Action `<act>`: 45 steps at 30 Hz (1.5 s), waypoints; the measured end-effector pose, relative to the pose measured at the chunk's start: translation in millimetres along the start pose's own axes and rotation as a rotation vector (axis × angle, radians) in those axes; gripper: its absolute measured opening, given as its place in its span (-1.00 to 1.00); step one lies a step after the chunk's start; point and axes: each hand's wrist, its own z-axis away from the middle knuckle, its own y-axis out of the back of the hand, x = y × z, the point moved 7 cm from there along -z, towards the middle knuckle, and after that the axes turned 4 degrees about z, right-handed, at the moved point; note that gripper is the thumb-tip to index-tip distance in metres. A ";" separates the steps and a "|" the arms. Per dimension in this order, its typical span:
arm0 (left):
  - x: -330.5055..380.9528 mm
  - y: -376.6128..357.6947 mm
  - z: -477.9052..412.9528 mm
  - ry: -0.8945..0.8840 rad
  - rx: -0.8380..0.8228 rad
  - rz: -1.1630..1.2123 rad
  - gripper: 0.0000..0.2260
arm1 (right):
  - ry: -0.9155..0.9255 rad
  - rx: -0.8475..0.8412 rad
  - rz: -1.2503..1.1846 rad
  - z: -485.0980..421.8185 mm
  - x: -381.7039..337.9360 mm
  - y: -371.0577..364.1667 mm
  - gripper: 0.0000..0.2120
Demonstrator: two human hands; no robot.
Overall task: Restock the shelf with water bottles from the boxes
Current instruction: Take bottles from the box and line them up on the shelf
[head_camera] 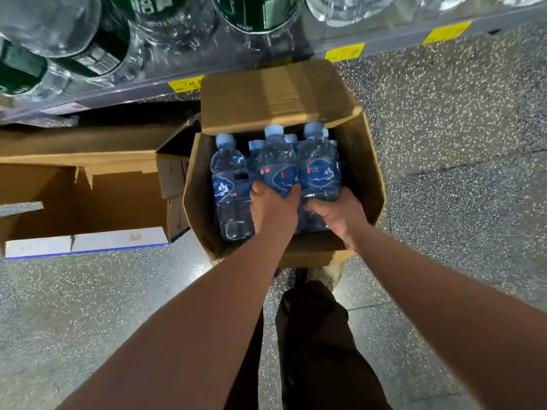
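Observation:
An open cardboard box (pixel 364 161) stands on the floor below the shelf (pixel 266 69), holding several small water bottles with blue labels and light blue caps. My left hand (pixel 273 207) is closed around the lower part of the middle bottle (pixel 276 164). My right hand (pixel 337 216) grips the base of the bottle on the right (pixel 318 164). Both held bottles stand higher than the others. A third bottle (pixel 229 184) stands free at the left of the box. More caps show behind them.
A second cardboard box (pixel 88 187), open and with nothing visible inside, lies on the left. The shelf above carries large clear bottles with green labels (pixel 97 51) and yellow price tags (pixel 344 51) on its edge. My leg and shoe (pixel 322 276) are just behind the box on speckled floor.

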 end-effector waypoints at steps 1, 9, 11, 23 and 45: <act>-1.6 4.2 3.8 -0.013 -0.017 0.018 -0.41 | -0.025 -0.053 -0.076 6.9 -4.2 -2.0 -0.40; -30.2 44.5 68.5 0.107 0.039 0.331 -0.53 | 0.092 -0.169 -0.092 76.8 -29.0 10.8 -0.45; -33.9 51.6 87.0 0.148 0.041 0.430 -0.50 | 0.109 -0.189 -0.082 94.8 -36.5 11.8 -0.28; -37.9 150.2 180.3 -0.085 0.024 0.609 -0.52 | 0.312 -0.218 -0.167 228.1 -67.8 -6.6 -0.44; -20.5 484.0 501.6 -0.777 0.075 0.990 -0.56 | 1.019 -0.203 -0.226 666.1 -198.5 -50.9 -0.20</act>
